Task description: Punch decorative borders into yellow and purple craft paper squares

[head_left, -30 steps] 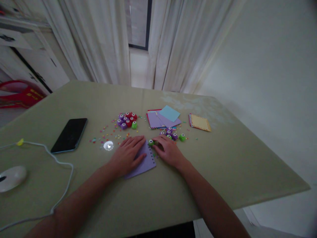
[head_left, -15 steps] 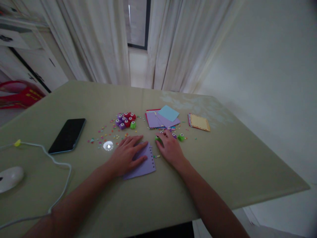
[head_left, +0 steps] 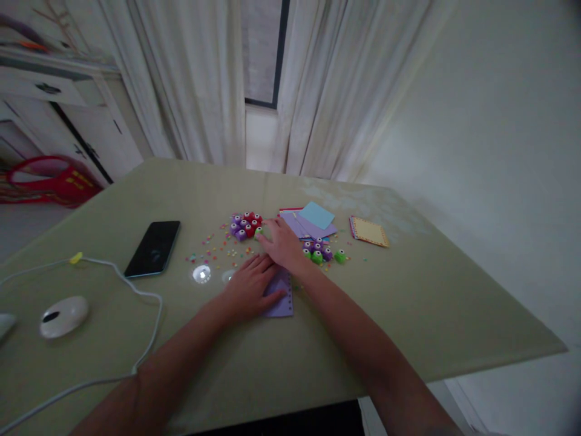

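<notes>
A purple notepaper sheet (head_left: 282,306) with a row of punched holes on its right edge lies under my left hand (head_left: 252,289), which rests flat with the thumb spread. My right hand (head_left: 282,243) reaches over it toward a green bead with an eye (head_left: 258,232). Thumb and index finger are apart beside that bead; whether they touch it I cannot tell. Next to it sit several purple beads (head_left: 238,227) and red beads (head_left: 249,224). Right of my right wrist is a second group of purple beads (head_left: 318,247) and green beads (head_left: 340,255).
Coloured paper sheets (head_left: 318,215) lie at the back, with a cream notepaper stack (head_left: 370,231) to their right. Tiny confetti bits (head_left: 221,244) are scattered around. On the left are a black phone (head_left: 154,248), a white mouse (head_left: 64,316) and a white cable (head_left: 158,318).
My right hand has moved left from the right bead group to the green bead by the left group. My left hand still presses the purple sheet. The view has turned slightly left.
</notes>
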The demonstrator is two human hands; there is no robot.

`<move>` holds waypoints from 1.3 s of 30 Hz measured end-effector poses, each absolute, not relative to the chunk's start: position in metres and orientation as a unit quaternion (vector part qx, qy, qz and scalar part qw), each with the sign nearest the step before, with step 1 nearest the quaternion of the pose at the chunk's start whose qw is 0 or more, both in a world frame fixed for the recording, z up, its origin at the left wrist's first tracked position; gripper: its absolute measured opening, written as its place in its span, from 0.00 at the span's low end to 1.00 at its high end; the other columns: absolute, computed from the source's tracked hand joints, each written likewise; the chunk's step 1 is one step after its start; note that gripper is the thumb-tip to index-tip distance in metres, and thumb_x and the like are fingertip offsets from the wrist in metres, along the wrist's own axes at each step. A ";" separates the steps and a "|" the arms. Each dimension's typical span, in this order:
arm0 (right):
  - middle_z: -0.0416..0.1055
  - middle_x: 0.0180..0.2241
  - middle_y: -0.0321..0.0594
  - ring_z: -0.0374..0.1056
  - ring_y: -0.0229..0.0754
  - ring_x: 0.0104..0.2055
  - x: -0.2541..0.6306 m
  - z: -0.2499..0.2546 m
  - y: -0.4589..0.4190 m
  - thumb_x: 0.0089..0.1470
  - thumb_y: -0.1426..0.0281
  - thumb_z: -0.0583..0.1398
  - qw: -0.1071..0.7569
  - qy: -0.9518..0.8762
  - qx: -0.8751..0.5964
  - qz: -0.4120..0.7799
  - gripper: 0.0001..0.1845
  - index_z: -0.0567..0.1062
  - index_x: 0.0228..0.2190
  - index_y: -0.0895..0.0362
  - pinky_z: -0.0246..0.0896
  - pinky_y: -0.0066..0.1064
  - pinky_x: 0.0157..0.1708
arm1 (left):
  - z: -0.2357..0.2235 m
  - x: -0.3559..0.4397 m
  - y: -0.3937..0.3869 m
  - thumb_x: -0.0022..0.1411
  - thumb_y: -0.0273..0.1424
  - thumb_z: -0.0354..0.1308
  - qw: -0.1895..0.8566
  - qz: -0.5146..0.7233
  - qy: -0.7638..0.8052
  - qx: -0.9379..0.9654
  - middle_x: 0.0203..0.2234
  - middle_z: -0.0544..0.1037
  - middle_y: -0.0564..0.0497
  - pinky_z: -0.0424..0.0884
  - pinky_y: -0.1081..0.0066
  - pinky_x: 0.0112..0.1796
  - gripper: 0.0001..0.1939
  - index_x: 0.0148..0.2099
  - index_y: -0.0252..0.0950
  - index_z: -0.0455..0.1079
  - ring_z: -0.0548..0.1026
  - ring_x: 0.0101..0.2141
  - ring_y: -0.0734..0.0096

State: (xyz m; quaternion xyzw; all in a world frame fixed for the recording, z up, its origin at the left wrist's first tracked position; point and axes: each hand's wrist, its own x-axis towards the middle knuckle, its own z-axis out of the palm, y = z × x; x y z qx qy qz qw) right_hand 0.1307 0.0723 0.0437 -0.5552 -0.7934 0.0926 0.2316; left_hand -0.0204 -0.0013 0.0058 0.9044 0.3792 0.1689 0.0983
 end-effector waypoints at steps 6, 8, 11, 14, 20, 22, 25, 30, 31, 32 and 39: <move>0.76 0.50 0.53 0.71 0.54 0.55 0.133 0.045 0.080 0.68 0.65 0.63 0.157 -0.794 -0.584 0.061 0.12 0.81 0.49 0.58 0.66 0.44 0.58 | 0.011 -0.028 0.001 0.73 0.46 0.59 0.111 0.163 0.413 0.889 0.72 0.68 0.40 0.60 0.42 0.71 0.28 0.70 0.41 0.71 0.68 0.69 0.45; 0.76 0.49 0.55 0.70 0.58 0.56 0.157 0.045 0.061 0.66 0.68 0.64 0.148 -0.792 -0.590 0.041 0.10 0.82 0.46 0.58 0.65 0.48 0.59 | 0.009 -0.028 0.002 0.74 0.46 0.58 0.108 0.159 0.428 0.883 0.73 0.67 0.40 0.61 0.42 0.70 0.30 0.72 0.41 0.70 0.67 0.70 0.44; 0.76 0.48 0.54 0.69 0.59 0.55 0.193 0.041 0.027 0.63 0.74 0.64 0.130 -0.794 -0.594 -0.010 0.11 0.82 0.47 0.57 0.67 0.50 0.58 | 0.002 -0.027 0.002 0.74 0.47 0.56 0.098 0.159 0.438 0.879 0.73 0.67 0.39 0.61 0.43 0.70 0.33 0.73 0.38 0.67 0.67 0.71 0.44; 0.75 0.50 0.52 0.70 0.56 0.54 0.213 0.035 0.003 0.62 0.79 0.61 0.156 -0.795 -0.586 0.006 0.17 0.81 0.51 0.57 0.68 0.48 0.58 | -0.004 -0.027 0.003 0.74 0.47 0.55 0.084 0.163 0.431 0.883 0.74 0.64 0.40 0.58 0.47 0.72 0.35 0.76 0.37 0.64 0.65 0.72 0.48; 0.76 0.50 0.48 0.73 0.51 0.54 0.212 0.031 -0.005 0.67 0.75 0.62 0.181 -0.817 -0.539 0.098 0.14 0.80 0.52 0.55 0.70 0.42 0.58 | -0.007 -0.029 0.005 0.76 0.51 0.52 0.093 0.152 0.439 0.880 0.75 0.63 0.42 0.57 0.47 0.73 0.36 0.77 0.38 0.61 0.64 0.72 0.49; 0.76 0.51 0.49 0.73 0.51 0.55 0.212 0.029 -0.003 0.67 0.75 0.63 0.190 -0.812 -0.539 0.115 0.16 0.79 0.55 0.57 0.70 0.42 0.58 | -0.007 -0.031 0.005 0.76 0.52 0.52 0.096 0.146 0.444 0.879 0.75 0.63 0.43 0.58 0.46 0.72 0.37 0.77 0.38 0.61 0.65 0.72 0.49; 0.77 0.51 0.49 0.74 0.51 0.55 0.214 0.025 -0.001 0.67 0.74 0.63 0.205 -0.802 -0.545 0.137 0.16 0.78 0.55 0.58 0.69 0.42 0.59 | -0.009 -0.033 0.006 0.76 0.54 0.51 0.098 0.145 0.447 0.877 0.75 0.63 0.43 0.59 0.46 0.72 0.38 0.77 0.38 0.61 0.64 0.72 0.49; 0.78 0.51 0.49 0.75 0.50 0.53 0.215 0.021 0.000 0.67 0.75 0.62 0.220 -0.787 -0.557 0.145 0.15 0.78 0.54 0.56 0.69 0.41 0.56 | -0.013 -0.035 0.007 0.75 0.56 0.51 0.104 0.148 0.447 0.876 0.75 0.62 0.44 0.60 0.45 0.71 0.38 0.77 0.39 0.63 0.65 0.72 0.48; 0.79 0.51 0.49 0.75 0.51 0.53 0.215 0.021 0.000 0.67 0.75 0.62 0.221 -0.786 -0.558 0.146 0.14 0.78 0.53 0.57 0.69 0.41 0.56 | -0.013 -0.035 0.007 0.75 0.56 0.51 0.106 0.151 0.448 0.875 0.75 0.62 0.44 0.60 0.45 0.71 0.38 0.76 0.40 0.63 0.65 0.72 0.48; 0.79 0.50 0.49 0.75 0.50 0.53 0.215 0.022 0.001 0.67 0.75 0.62 0.223 -0.784 -0.559 0.148 0.14 0.79 0.53 0.57 0.70 0.41 0.55 | -0.013 -0.035 0.008 0.75 0.55 0.52 0.108 0.155 0.450 0.873 0.75 0.62 0.44 0.60 0.45 0.71 0.37 0.76 0.40 0.64 0.65 0.72 0.48; 0.80 0.47 0.47 0.76 0.46 0.44 0.214 0.018 0.003 0.65 0.75 0.65 0.266 -0.769 -0.553 0.177 0.13 0.79 0.51 0.57 0.71 0.38 0.50 | -0.008 -0.034 0.009 0.75 0.54 0.53 0.114 0.155 0.451 0.872 0.74 0.65 0.43 0.61 0.45 0.71 0.35 0.75 0.39 0.66 0.66 0.71 0.47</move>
